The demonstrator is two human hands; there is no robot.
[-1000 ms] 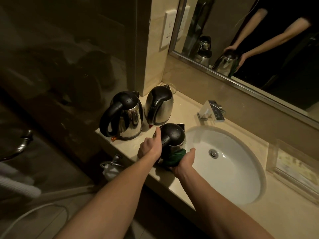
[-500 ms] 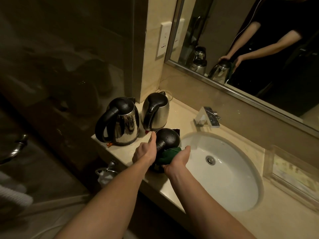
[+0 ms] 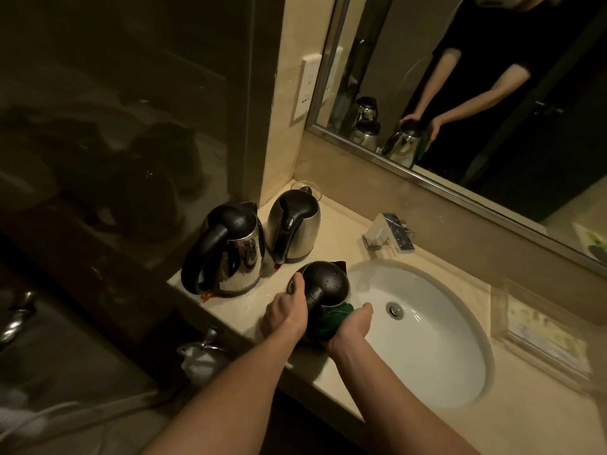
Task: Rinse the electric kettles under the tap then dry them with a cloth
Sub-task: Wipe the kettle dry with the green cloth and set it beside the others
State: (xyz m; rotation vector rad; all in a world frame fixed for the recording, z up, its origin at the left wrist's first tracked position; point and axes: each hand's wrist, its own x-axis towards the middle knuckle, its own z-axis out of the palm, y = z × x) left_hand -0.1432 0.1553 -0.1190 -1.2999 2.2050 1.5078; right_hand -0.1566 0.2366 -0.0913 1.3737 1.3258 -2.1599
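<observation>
The wet kettle [image 3: 328, 284] stays at the left rim of the sink [image 3: 473, 326], and the left grip [image 3: 285, 315] is still clenched round its black handle. The right grip [image 3: 351, 326] keeps the green cloth [image 3: 331, 321] bunched against the kettle's sink-facing side, a little lower on the body than half a second ago. A larger kettle [image 3: 230, 254] and a smaller kettle [image 3: 295, 224] stand unmoved on the bench [image 3: 341, 231], further left of the sink.

Counter [image 3: 341, 234] carries big kettle [image 3: 236, 254], smaller kettle [image 3: 295, 224] just left-beyond the grip; tap [image 3: 389, 234] right-beyond (sink [image 3: 427, 339] inset); clear tray [image 3: 542, 330] far right.
</observation>
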